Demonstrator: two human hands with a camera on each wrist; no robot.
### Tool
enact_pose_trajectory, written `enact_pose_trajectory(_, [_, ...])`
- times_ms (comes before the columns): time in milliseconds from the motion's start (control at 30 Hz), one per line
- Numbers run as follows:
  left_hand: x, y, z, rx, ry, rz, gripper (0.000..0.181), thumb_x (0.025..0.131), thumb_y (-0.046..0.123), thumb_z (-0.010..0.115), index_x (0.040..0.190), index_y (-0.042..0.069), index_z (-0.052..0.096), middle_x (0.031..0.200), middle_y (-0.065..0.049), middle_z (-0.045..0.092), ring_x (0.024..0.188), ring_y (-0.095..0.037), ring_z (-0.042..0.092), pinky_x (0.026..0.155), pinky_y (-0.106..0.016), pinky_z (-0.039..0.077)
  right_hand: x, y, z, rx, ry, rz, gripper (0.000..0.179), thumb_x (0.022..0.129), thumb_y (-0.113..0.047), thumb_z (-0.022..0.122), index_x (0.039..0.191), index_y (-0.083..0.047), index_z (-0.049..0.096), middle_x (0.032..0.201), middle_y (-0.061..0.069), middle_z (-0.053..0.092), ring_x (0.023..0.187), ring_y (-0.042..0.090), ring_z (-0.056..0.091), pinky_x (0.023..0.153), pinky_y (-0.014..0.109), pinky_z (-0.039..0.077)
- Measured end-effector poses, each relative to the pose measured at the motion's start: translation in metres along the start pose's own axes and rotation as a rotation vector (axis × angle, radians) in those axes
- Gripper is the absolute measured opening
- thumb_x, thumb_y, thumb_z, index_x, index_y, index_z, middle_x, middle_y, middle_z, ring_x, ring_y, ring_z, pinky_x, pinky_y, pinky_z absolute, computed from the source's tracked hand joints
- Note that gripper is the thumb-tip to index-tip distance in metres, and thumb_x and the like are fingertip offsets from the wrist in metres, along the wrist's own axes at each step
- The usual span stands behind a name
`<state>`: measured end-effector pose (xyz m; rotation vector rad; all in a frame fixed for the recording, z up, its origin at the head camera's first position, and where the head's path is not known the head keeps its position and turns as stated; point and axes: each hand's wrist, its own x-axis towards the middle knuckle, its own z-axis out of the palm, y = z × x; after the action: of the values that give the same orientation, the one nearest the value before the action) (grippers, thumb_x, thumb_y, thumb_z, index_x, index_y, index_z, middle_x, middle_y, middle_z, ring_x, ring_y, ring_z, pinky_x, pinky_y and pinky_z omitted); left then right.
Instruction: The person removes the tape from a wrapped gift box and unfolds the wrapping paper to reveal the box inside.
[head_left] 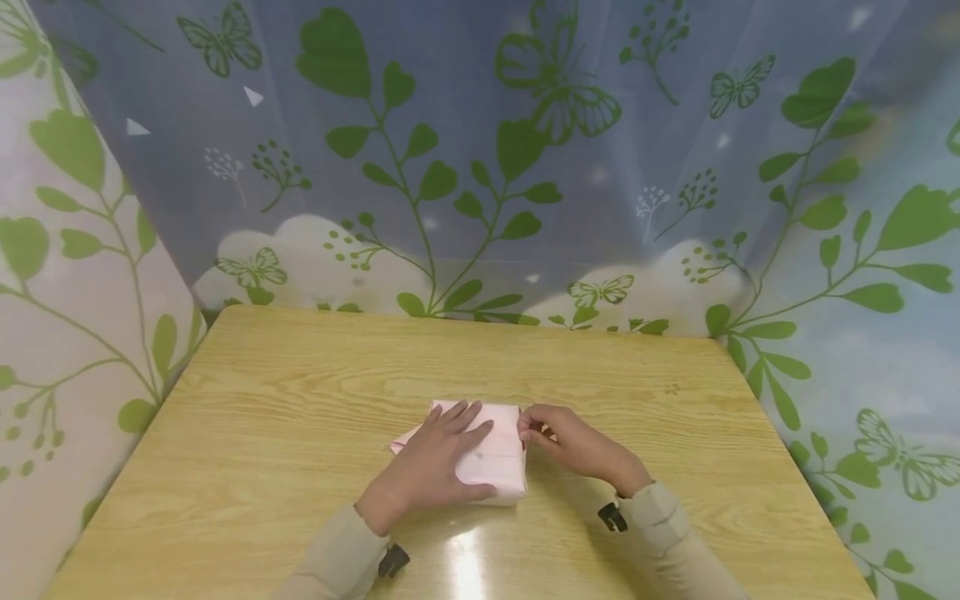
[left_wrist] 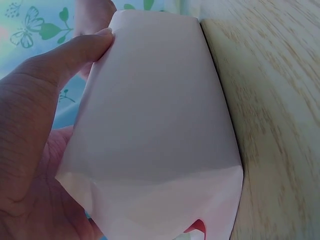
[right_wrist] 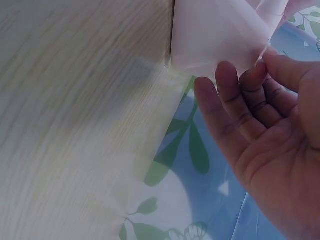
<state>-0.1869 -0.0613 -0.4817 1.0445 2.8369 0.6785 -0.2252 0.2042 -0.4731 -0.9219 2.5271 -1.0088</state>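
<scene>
A box wrapped in pale pink paper (head_left: 501,435) lies on the wooden table. My left hand (head_left: 435,462) rests on top of it with fingers spread, the thumb along the near edge. At the box's right end, my right hand (head_left: 573,440) pinches the edge of the wrapping paper between thumb and finger. In the right wrist view, the folded paper end (right_wrist: 217,37) slants down to that pinch, while the other fingers curl loosely. The left wrist view shows a smooth long side of the wrapped box (left_wrist: 155,100) and loose paper sticking out at its left end, with a small reddish opening.
The wood-grain table (head_left: 300,392) stretches out on all sides of the box. Hanging cloth with green leaves and butterflies (head_left: 450,167) borders its back, left and right edges. Dark clips (head_left: 612,517) hang near both sleeve cuffs.
</scene>
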Motion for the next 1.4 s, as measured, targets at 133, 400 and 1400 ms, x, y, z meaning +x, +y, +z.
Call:
enact_pose_trajectory(133, [0.0, 0.0, 0.002, -0.003, 0.001, 0.004, 0.088, 0.085, 0.065, 0.069, 0.152, 0.01, 0.049, 0.163, -0.018, 0.032, 0.152, -0.038, 0.03, 0.124, -0.062, 0.019, -0.003, 0.003, 0.0, -0.009, -0.004, -0.005, 0.008, 0.104, -0.018, 0.057, 0.097, -0.015, 0.06, 0.096, -0.004, 0.063, 0.094, 0.022, 0.066, 0.079, 0.028, 0.056])
enact_pose_trajectory(400, [0.0, 0.002, 0.003, 0.012, 0.009, 0.01, 0.088, 0.085, 0.065, 0.069, 0.152, 0.01, 0.049, 0.163, -0.019, 0.032, 0.151, -0.039, 0.03, 0.123, -0.063, 0.019, -0.006, 0.003, -0.002, -0.008, -0.005, -0.005, 0.007, 0.104, -0.018, 0.057, 0.098, -0.015, 0.06, 0.097, -0.001, 0.064, 0.094, 0.023, 0.066, 0.081, 0.029, 0.056])
enact_pose_trajectory(1400, [0.0, 0.003, 0.002, 0.011, -0.002, -0.011, 0.088, 0.086, 0.064, 0.069, 0.152, 0.009, 0.048, 0.164, -0.018, 0.03, 0.152, -0.038, 0.029, 0.124, -0.061, 0.018, -0.028, 0.004, -0.008, -0.151, 0.134, 0.048, 0.011, 0.1, -0.011, 0.064, 0.111, -0.011, 0.065, 0.089, -0.009, 0.059, 0.083, 0.006, 0.056, 0.08, 0.042, 0.057])
